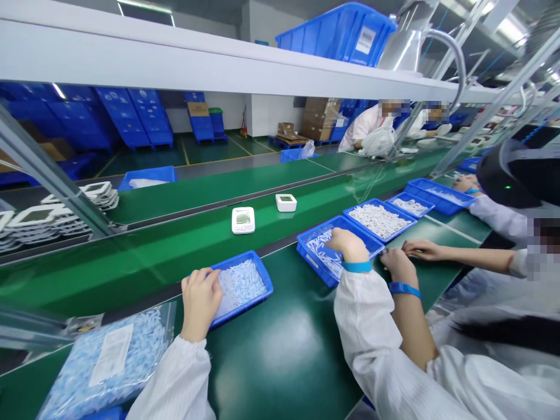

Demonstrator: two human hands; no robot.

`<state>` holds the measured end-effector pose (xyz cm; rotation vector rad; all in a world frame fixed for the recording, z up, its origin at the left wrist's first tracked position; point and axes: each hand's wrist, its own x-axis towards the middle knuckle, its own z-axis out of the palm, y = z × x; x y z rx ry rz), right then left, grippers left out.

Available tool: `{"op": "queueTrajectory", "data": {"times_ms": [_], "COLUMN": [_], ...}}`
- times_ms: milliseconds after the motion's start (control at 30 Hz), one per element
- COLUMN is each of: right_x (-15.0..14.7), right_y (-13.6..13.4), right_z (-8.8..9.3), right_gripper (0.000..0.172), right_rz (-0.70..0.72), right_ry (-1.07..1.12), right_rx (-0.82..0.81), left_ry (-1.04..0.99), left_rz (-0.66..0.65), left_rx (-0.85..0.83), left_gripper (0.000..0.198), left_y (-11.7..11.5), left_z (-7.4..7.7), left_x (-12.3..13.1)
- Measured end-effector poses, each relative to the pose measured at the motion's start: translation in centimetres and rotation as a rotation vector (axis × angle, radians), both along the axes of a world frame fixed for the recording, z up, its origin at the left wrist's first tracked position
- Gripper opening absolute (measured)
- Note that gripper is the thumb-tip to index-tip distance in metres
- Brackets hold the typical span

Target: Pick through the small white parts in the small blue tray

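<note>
Close to the body, the left hand lies on the near corner of a blue tray of small white parts on the green bench. Its fingers curl over the parts; I cannot tell whether the grip holds one. The right hand dips into a second blue tray further right, fingers buried, so its grip cannot be told either. A co-worker's hand rests just beside that tray. A clear bag of parts lies at the near left. Two white devices sit on the belt beyond.
</note>
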<state>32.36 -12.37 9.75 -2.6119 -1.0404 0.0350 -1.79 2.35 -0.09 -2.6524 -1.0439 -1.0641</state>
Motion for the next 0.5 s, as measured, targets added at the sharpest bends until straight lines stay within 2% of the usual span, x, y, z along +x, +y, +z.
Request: {"op": "queueTrajectory", "data": {"times_ms": [67,133,200,300,367,433,500], "right_x": [-0.5,-2.4,-5.3,-9.9,-12.5,-14.4,-15.7], "right_y": [0.4,1.7,3.3,5.7,7.1,8.3,9.2], "right_z": [-0.1,-0.2,-0.4,-1.3,-2.6,-4.5,-6.6], "right_gripper": [0.011,0.012,0.013,0.015,0.017,0.016,0.016], "right_rz": [-0.016,0.114,0.374,0.798,0.984,1.047,1.051], "right_ry": [0.008,0.02,0.049,0.138,0.147,0.071,-0.057], "right_rx": [-0.09,-0.166,-0.161,-0.016,0.081,0.124,0.102], "left_ry": [0.029,0.06,0.094,0.166,0.222,0.275,0.311], "left_rz": [0.025,0.055,0.09,0.129,0.149,0.169,0.181], "left_rx": [-0.005,-0.011,-0.021,-0.061,-0.1,-0.147,-0.194], "left_gripper": [0.023,0.022,0.022,0.025,0.027,0.027,0.027], "left_y": [-0.1,-0.2,-0.3,-0.4,-0.5,-0.5,-0.5], "left_z": [0.0,-0.1,-0.2,-0.3,-0.2,-0.1,0.0], "left_x": [0.0,-0.1,-0.1,-0.2,-0.2,-0.1,-0.1]}}
